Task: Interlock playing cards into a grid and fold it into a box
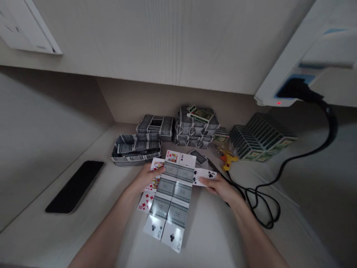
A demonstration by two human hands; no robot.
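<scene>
A long panel of playing cards (167, 191) slants toward me, two columns of patterned backs with face-up cards along its left side, top and bottom. My left hand (149, 178) pinches its upper left edge, the thumb on the card backs. At the panel's upper right, a four of clubs (206, 174) sticks out sideways, and my right hand (216, 186) holds it between thumb and fingers. The king of diamonds (173, 156) and an ace (187, 159) show at the top edge. Whether the four is joined to the panel cannot be made out.
Behind stand an open card-built box (136, 158), other card-built boxes (195, 128) and stacked card packs (258, 143). A yellow glue gun (229, 160) with a looping black cable (290, 162) lies right. A black phone (74, 187) lies left. Overhead hangs a shelf panel (156, 48).
</scene>
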